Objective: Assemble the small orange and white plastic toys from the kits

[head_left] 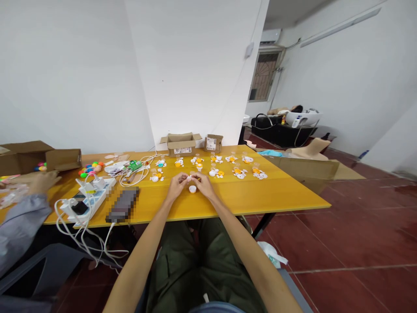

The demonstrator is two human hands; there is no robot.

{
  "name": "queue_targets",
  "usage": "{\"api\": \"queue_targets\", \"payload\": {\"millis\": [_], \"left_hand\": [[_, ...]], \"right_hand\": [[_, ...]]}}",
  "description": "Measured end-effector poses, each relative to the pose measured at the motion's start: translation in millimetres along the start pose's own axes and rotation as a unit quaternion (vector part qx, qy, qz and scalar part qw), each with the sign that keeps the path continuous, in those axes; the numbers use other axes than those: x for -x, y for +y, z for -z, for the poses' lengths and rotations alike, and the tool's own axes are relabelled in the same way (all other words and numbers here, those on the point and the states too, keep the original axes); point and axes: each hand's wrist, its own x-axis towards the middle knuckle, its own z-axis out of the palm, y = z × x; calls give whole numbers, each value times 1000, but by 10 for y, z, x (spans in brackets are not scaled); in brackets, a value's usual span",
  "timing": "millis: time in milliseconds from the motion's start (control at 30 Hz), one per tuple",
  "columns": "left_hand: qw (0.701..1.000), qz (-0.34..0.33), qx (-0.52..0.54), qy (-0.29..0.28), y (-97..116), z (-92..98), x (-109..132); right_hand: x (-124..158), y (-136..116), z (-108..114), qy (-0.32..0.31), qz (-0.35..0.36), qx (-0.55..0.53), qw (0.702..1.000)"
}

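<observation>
Between left grip (177, 184) and right (202, 184), white piece (189, 177)

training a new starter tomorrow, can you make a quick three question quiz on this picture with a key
1. True or false: the power strip lies on the left hand's side of the table.
2. Which thing on the table is nearest the right hand? a) green board b) round white piece c) colourful balls
3. How many cardboard boxes stand by the wall straight beyond the hands?

Key: 1. True. 2. b. 3. Two.
</observation>
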Motion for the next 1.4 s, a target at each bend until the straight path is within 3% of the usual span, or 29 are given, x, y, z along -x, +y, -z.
{"api": "queue_targets", "payload": {"millis": [1400], "left_hand": [[996,11,83,-8,9,33,-26]], "right_hand": [[-16,9,32,-17,-24,-36,999]]}}
